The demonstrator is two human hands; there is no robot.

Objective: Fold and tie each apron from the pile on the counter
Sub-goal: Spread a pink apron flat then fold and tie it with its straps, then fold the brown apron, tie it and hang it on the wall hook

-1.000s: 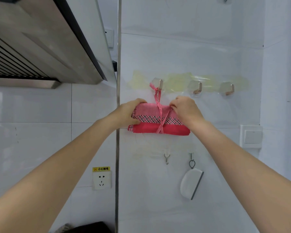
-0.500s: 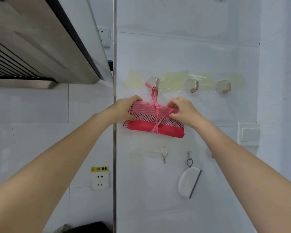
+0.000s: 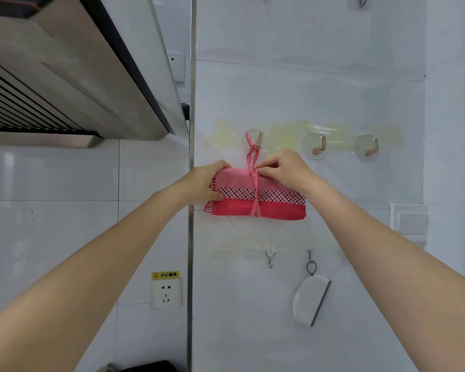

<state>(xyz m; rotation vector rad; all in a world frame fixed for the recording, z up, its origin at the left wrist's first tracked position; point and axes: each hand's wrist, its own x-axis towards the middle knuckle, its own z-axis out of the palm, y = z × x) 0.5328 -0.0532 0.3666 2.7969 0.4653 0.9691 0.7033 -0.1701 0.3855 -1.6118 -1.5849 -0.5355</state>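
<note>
White tiled wall (image 3: 320,89) fills the view; range hood (image 3: 65,76) at 10 o'clock. Row of three gold hooks on clear pads across the wall centre: first hook (image 3: 258,139), second hook (image 3: 320,145), third hook (image 3: 372,146).

Folded apron (image 3: 266,200), red with a checked band, hangs flat against the wall directly at 6 o'clock from the first hook. Pink tie string (image 3: 254,183) wraps vertically round the bundle and loops up over that hook.

Left hand (image 3: 202,183): grip clenched on the apron's left end, thumb on the front face.
Right hand (image 3: 285,170): fingertips pinch the string at the bundle's top edge, just at 6 o'clock from the hook.

Lower wall: small hook (image 3: 270,257); grey scraper (image 3: 310,299) hanging at 5 o'clock from the apron. Socket (image 3: 166,292) with yellow label at 7 o'clock. Switch (image 3: 411,222) at 3 o'clock.
</note>
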